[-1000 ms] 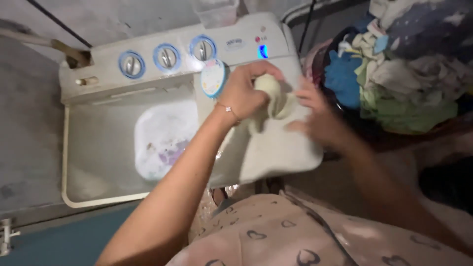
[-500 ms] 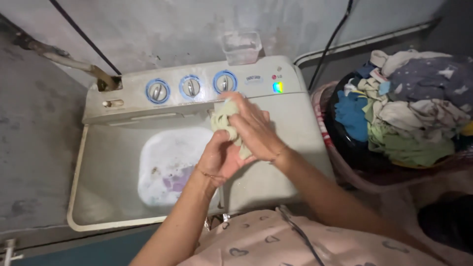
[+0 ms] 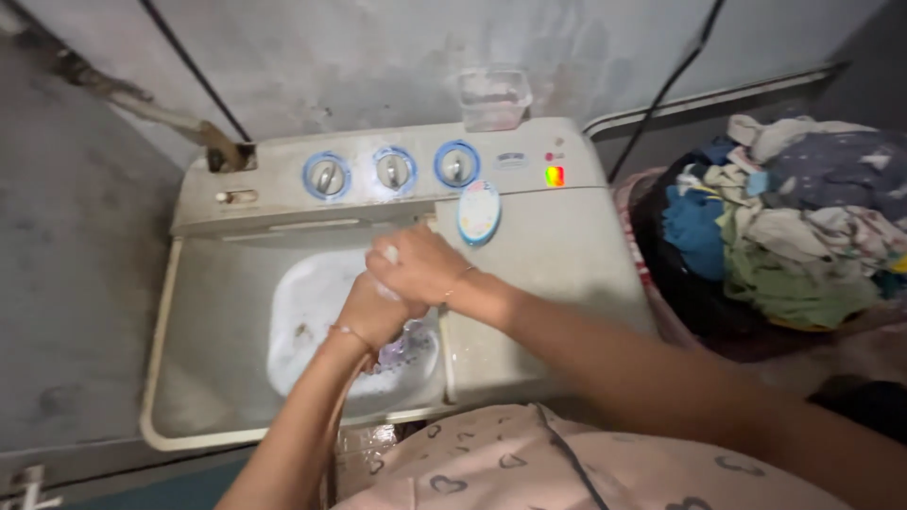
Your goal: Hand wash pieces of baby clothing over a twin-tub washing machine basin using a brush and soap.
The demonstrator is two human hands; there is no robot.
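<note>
Over the wash tub (image 3: pixel 217 321) I've both hands together: right hand (image 3: pixel 422 266) & left hand (image 3: pixel 373 316) squeezed round a pale cloth (image 3: pixel 389 255), just a bit showing above suds.

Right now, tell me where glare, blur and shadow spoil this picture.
Head view: the foam in the tub glares white; the clasped hands, left and right, look slightly soft; the laundry pile sits dim, the floor below it near black; the edges bow outward.

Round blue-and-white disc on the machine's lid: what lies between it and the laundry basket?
In the head view, only bare closed lid lies between the disc and the laundry basket; nothing rests on that stretch.
</note>
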